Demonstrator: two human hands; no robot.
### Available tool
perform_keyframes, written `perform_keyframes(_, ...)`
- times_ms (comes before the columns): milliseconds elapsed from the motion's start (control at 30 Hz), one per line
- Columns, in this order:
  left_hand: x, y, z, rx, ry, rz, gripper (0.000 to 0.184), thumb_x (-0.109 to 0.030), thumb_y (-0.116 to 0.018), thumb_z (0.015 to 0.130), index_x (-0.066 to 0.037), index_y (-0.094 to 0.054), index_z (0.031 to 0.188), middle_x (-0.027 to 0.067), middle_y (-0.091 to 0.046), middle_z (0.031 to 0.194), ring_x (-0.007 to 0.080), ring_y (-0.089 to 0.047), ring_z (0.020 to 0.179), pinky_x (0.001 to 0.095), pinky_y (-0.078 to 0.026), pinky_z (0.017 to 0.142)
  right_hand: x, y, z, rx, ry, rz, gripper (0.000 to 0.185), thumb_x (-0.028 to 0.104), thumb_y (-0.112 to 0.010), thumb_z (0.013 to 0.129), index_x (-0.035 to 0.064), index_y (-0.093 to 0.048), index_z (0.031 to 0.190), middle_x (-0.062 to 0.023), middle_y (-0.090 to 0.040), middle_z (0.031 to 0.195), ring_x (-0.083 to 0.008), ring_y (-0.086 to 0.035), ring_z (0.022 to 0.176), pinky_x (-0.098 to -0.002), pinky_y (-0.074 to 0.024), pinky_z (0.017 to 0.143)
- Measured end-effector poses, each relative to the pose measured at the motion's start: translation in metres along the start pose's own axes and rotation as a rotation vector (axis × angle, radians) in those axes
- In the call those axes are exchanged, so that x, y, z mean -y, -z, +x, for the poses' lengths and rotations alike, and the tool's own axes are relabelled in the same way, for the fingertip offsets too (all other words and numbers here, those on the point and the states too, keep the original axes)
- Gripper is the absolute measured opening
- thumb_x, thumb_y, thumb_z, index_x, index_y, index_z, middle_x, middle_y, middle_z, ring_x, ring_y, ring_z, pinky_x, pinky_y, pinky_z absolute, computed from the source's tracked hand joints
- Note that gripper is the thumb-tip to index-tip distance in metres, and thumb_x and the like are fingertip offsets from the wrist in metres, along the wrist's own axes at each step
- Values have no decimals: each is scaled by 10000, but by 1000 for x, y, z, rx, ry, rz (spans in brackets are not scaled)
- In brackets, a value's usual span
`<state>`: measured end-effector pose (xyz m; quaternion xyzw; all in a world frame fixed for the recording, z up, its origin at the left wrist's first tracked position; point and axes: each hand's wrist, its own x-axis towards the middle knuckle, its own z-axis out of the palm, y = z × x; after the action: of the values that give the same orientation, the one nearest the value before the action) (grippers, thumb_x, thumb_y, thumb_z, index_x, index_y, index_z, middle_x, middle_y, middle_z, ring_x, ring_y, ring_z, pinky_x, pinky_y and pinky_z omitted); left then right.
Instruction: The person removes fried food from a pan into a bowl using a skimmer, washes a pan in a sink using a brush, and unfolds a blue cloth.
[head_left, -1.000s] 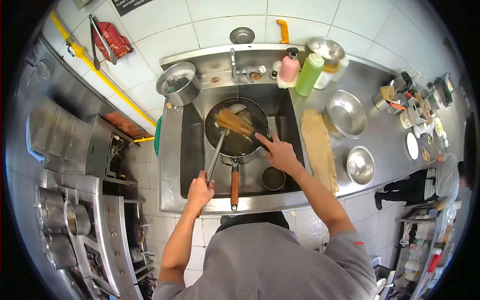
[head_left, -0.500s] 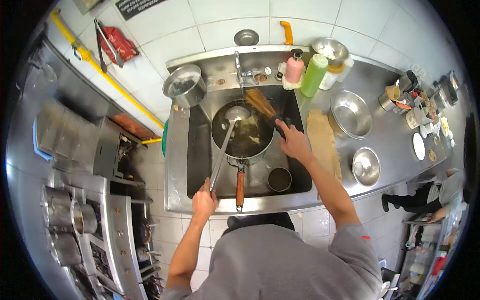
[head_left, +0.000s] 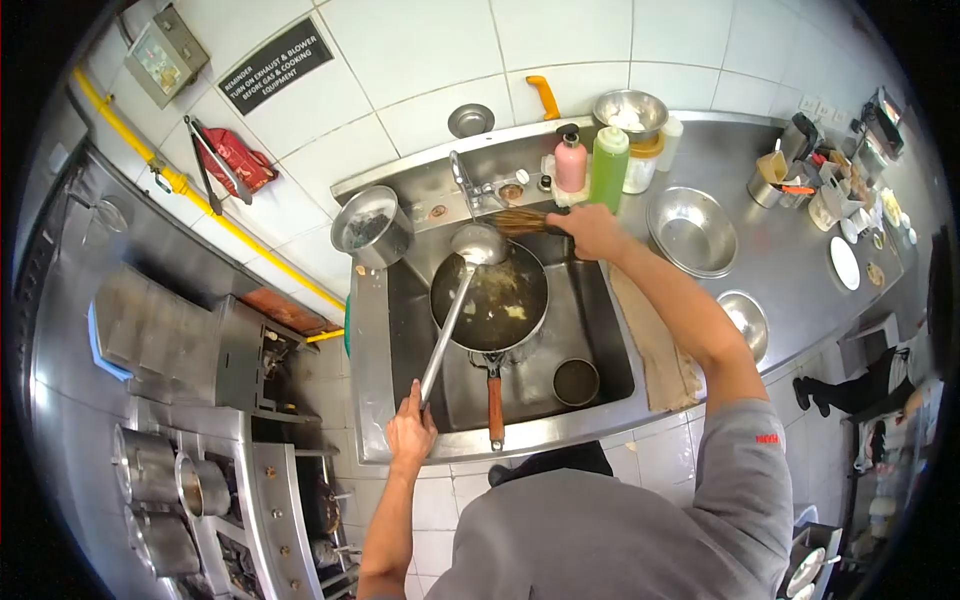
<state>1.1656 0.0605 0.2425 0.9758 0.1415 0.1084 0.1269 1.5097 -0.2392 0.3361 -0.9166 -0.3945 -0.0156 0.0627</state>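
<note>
My left hand point(head_left: 411, 434) is closed around the long metal handle of a ladle point(head_left: 479, 244). The ladle's bowl hangs over the far edge of a dark pan point(head_left: 480, 320) with a wooden handle, which sits in the sink and holds murky liquid with pale bits. In my right hand point(head_left: 592, 232) is a bristle brush point(head_left: 520, 221), gripped at its dark end. Its bristles point left, near the ladle's bowl and below the faucet point(head_left: 464, 182). A small round dark-bottomed container point(head_left: 576, 382) rests on the sink floor, right of the pan.
A metal pot point(head_left: 372, 228) stands on the sink's left corner. Soap point(head_left: 570, 165) and green point(head_left: 608, 168) bottles line the back. Metal bowls point(head_left: 692, 232) and a brown cloth point(head_left: 650, 345) lie to the right. Stove pots point(head_left: 150, 463) stand at left; another person's legs point(head_left: 850, 392) show at right.
My right hand and the brush have moved up, bringing the brush nearly level by the faucet. The ladle's bowl has shifted toward the pan's far edge. The camera view has tilted.
</note>
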Motion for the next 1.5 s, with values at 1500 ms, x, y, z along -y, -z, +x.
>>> perform_keyframes(1500,36,-19,24,-91,28,-371,432,-59,-635,793,9,-558,1212,215,-653,859,255,-605,561,358,-494,578,35,-9,-7,-163,-132,163,531,100,-647,710,182,-472,1204,-160,-637,851,-352,-640,809,-450,-499,694)
